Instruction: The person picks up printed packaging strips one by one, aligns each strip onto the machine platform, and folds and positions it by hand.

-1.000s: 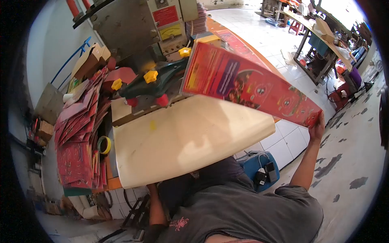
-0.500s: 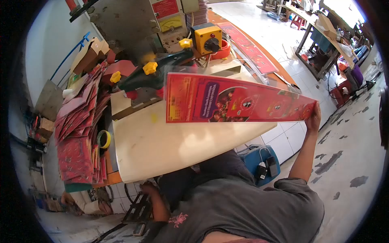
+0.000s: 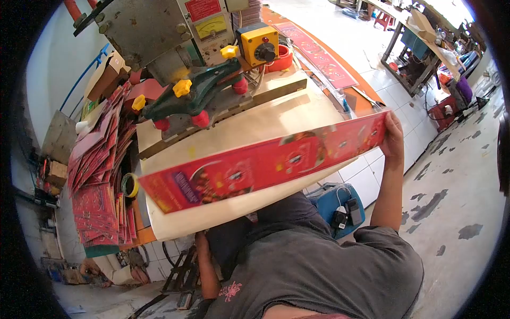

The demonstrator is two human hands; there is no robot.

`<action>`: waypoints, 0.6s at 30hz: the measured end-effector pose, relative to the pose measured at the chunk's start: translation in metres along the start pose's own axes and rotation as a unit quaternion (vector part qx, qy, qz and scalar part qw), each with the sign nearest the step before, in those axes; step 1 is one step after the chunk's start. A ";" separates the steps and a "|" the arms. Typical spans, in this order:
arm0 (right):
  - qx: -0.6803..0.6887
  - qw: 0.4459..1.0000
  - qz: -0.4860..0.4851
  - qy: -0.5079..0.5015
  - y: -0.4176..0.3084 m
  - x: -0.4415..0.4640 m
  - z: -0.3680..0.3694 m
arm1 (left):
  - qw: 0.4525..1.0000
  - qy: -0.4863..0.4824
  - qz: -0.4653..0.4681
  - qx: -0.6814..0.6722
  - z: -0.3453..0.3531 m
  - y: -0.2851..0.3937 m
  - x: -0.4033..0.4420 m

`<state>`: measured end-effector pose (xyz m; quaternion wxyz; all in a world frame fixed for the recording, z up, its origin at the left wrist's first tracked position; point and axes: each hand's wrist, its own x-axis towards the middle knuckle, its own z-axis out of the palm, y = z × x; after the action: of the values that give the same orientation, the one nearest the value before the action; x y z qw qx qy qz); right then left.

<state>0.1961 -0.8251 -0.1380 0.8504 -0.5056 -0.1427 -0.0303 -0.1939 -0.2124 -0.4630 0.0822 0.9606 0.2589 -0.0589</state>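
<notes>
A long red printed plastic sheet, blurred by motion, stretches slantwise over the cream work surface. My right hand grips its right end, fingers closed around the edge. The sheet's left end lies lower, close to the left side of the work surface. Down by the front edge is my left hand, mostly hidden under the overhang, so its fingers do not show. Beyond the sheet stands a press machine with a dark green bracket, yellow knobs and red caps.
Stacked red printed sheets are heaped on the left, with a yellow tape roll beside them. More red sheets lie at the back right. A yellow control box sits by the press. A blue stool holds small devices.
My right hand has drawn the sheet left and toward me; its left end has swung down and left. My left hand has risen toward the table's front edge. The view has shifted slightly.
</notes>
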 end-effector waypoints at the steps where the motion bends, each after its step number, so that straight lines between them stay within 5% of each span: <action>1: -0.014 1.000 0.006 -0.015 0.004 0.001 0.011 | 1.000 -0.011 0.006 -0.001 -0.022 0.019 -0.003; 7: -0.011 0.987 0.112 -0.115 0.016 0.003 0.101 | 0.959 -0.277 0.062 -0.011 -0.203 0.125 -0.039; 10: 0.003 0.983 0.141 -0.120 0.029 0.009 0.133 | 0.879 -0.370 0.102 -0.283 -0.260 0.143 -0.054; 11: 0.004 0.981 0.148 -0.123 0.030 0.010 0.144 | 0.773 -0.396 0.120 -0.481 -0.276 0.147 -0.060; 14: 0.031 0.979 0.178 -0.098 0.043 0.010 0.162 | 0.678 -0.245 0.259 -0.643 -0.312 0.134 -0.060; 16: 0.061 0.967 0.201 -0.144 0.051 0.012 0.161 | 0.667 -0.066 0.221 -0.708 -0.320 0.127 -0.061; 18: 0.061 0.964 0.216 -0.139 0.057 0.011 0.164 | 0.588 0.220 0.067 -0.775 -0.306 0.132 -0.052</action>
<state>0.1830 -0.6533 -0.1099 0.8376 -0.4711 -0.1483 0.2336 -0.1498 -0.2929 -0.1387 0.7399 0.5316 0.1521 0.3832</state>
